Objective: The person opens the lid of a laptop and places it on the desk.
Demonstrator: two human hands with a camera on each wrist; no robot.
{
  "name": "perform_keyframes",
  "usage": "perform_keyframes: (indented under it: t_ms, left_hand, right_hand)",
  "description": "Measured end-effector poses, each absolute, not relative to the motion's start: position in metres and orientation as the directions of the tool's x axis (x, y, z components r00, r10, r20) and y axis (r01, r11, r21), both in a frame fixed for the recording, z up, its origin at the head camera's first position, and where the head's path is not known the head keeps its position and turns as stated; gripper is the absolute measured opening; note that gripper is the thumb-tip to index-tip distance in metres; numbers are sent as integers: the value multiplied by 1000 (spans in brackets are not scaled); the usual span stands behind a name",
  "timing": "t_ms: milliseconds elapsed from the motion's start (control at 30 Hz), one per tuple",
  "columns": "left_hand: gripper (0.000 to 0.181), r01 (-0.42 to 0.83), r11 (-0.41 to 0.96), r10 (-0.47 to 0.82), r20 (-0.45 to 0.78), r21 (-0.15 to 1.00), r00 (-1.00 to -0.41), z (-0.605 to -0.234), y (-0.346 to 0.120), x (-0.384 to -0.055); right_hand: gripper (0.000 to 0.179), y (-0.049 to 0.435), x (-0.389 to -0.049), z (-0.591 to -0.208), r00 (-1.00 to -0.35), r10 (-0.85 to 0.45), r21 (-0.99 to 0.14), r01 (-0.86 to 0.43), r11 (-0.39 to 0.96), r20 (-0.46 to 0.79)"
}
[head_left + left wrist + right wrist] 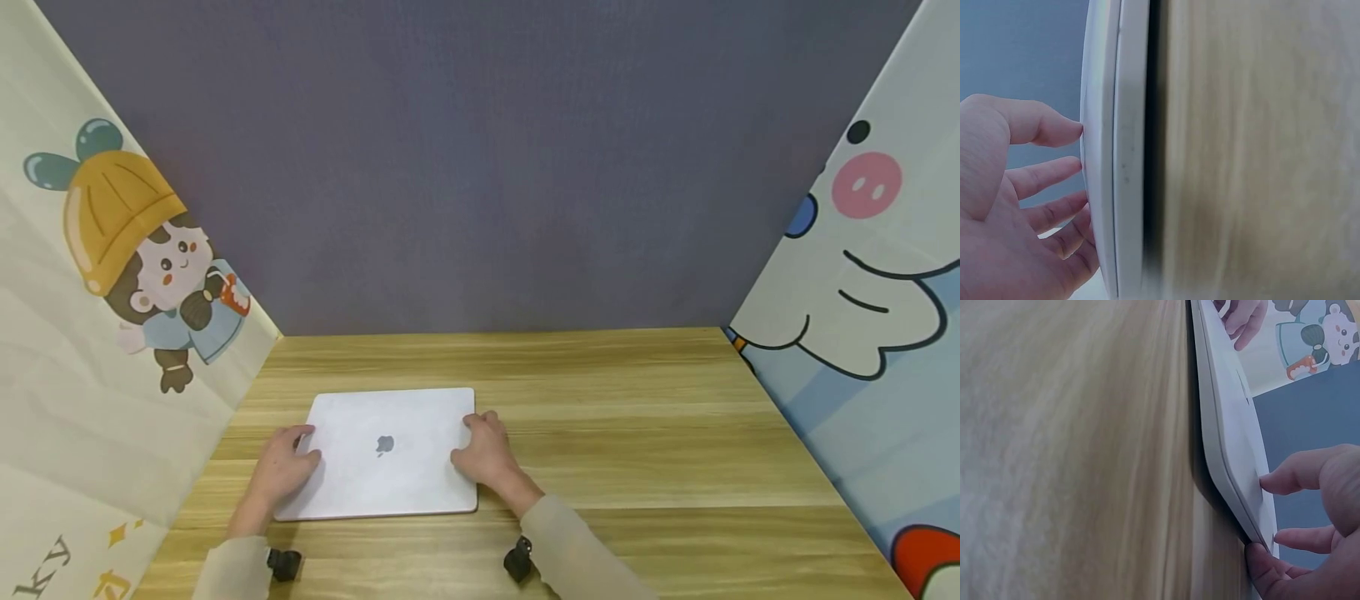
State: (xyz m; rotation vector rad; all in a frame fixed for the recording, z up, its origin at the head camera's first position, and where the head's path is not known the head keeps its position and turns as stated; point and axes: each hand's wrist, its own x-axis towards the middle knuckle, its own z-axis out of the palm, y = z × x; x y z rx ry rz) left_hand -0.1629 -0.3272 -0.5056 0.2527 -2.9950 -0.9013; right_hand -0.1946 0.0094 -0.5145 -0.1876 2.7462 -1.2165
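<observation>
A closed silver laptop (352, 479) with a dark apple logo lies flat, lid up, left of the middle of the wooden table. At its left side, my left hand (283, 467) grips the edge, thumb over the lid and fingers along the side. My right hand (489, 452) holds the opposite edge in the same way. The right wrist view has the right thumb (1297, 472) on the lid, while another finger reaches the laptop's side near the corner. In the left wrist view, the laptop's front edge (1129, 137) shows lid and base pressed together.
Wood-grain tabletop (637, 433) stretches away to the right of the laptop. A dark grey panel (495, 167) stands behind the table. Cartoon-printed sheets flank it, one left sheet (45, 333) and one right sheet (922, 358). Small black cameras sit at both wrists.
</observation>
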Motion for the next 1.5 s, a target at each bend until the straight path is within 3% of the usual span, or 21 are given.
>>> perform_keyframes:
  t_ms: [1500]
  left_hand:
    - [51,-106,823,-111,-26,559,-993,-510,-297,-166]
  right_hand:
    - [61,43,-196,-516,-989,-117,-756,-11,654,-88]
